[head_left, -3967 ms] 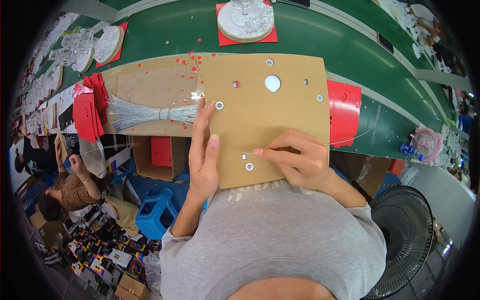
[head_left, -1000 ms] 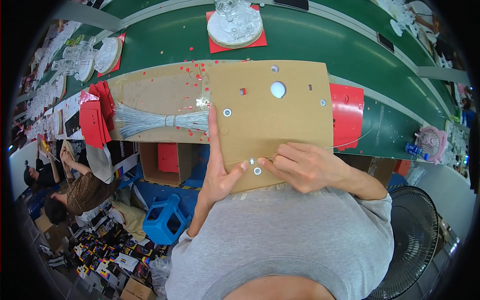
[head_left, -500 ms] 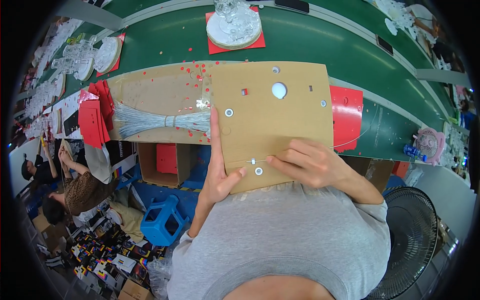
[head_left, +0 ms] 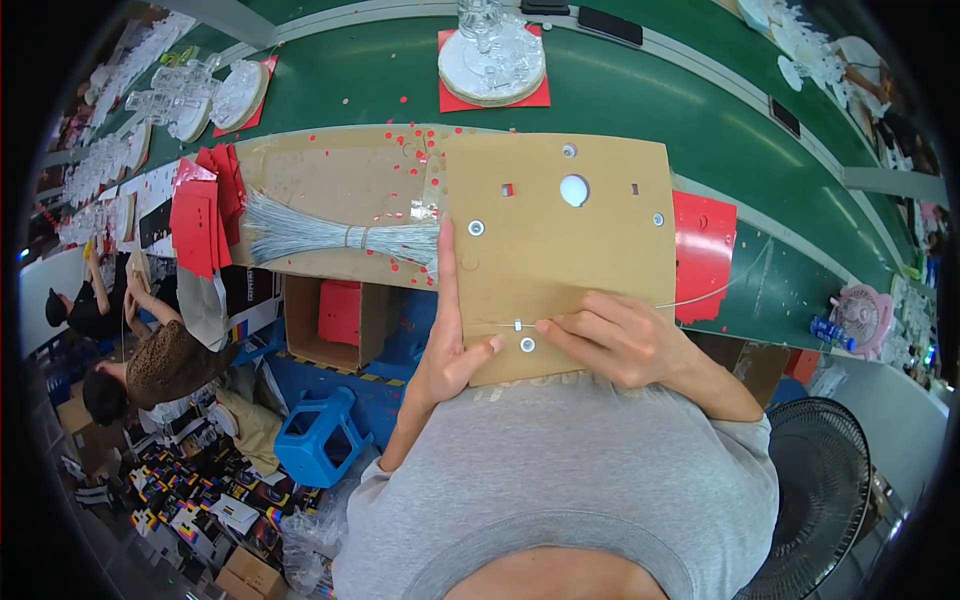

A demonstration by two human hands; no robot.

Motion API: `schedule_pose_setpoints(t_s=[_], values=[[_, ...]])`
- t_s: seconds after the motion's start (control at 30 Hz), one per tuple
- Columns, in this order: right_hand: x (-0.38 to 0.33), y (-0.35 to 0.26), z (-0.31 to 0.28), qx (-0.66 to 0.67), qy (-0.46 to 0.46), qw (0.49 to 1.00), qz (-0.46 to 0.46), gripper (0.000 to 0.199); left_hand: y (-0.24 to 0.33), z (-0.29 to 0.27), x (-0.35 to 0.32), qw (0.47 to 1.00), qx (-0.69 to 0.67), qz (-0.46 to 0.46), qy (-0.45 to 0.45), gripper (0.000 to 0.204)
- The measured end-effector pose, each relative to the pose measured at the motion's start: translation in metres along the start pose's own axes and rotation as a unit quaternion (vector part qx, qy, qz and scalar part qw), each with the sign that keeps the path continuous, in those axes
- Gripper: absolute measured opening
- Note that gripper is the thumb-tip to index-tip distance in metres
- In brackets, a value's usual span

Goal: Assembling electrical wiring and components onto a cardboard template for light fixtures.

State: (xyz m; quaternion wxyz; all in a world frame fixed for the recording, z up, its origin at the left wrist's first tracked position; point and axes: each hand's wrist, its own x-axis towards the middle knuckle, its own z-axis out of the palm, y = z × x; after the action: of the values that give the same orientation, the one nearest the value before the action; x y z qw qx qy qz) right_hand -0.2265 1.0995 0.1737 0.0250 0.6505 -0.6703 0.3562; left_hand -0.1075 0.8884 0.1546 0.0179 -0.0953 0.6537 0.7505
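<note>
A square tan cardboard panel (head_left: 570,250) lies against my chest and over the bench edge. It has a large round hole, small rectangular slots and several white ringed eyelets. My left hand (head_left: 450,365) grips its left edge, thumb on the face, one finger stretched along the side. With closed fingertips, my right hand (head_left: 625,345) pinches a thin grey wire (head_left: 715,293) near a small slot (head_left: 518,325) in the panel's lower part. A short end of wire crosses that slot; the long end trails off to the right. What lies under the panel is hidden.
A tied bundle of wires (head_left: 310,230) rests on cardboard at left, beside red sheets (head_left: 195,225). More red sheets (head_left: 705,250) lie right. Clear plastic parts on a white round base (head_left: 490,70) stand at the back. A black fan (head_left: 810,490) and blue stool (head_left: 320,435) flank me.
The whole view has shifted slightly. My hands keep nearly the same hold on the panel and the wire, with no clear movement between them.
</note>
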Motion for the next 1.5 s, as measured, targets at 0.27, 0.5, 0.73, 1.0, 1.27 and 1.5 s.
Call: schedule_pose_setpoints(t_s=[0.27, 0.5, 0.73, 1.0, 1.27, 1.5], values=[[0.012, -0.005, 0.004, -0.025, -0.009, 0.999, -0.034, 0.042, -0.011, 0.000, -0.006, 0.987, 0.137, 0.078, 0.003, 0.105], [0.007, -0.002, 0.009, 0.037, 0.011, 0.999, 0.013, 0.036, 0.012, -0.007, -0.007, 0.920, 0.317, 0.227, 0.033, 0.025], [0.004, -0.002, 0.002, 0.012, 0.037, 0.997, 0.065, 0.031, 0.004, -0.002, -0.009, 0.914, 0.284, 0.280, 0.076, 0.017], [-0.008, -0.008, -0.004, 0.013, 0.001, 0.995, 0.095, 0.037, 0.010, 0.006, -0.015, 0.946, 0.207, 0.232, 0.096, 0.011], [-0.013, -0.006, -0.006, -0.001, -0.073, 0.991, 0.110, 0.044, 0.016, 0.001, -0.016, 0.973, 0.106, 0.181, 0.096, 0.010], [0.007, -0.002, -0.006, 0.006, -0.104, 0.991, 0.090, 0.051, 0.052, -0.017, -0.006, 0.956, 0.213, 0.193, 0.059, 0.016]])
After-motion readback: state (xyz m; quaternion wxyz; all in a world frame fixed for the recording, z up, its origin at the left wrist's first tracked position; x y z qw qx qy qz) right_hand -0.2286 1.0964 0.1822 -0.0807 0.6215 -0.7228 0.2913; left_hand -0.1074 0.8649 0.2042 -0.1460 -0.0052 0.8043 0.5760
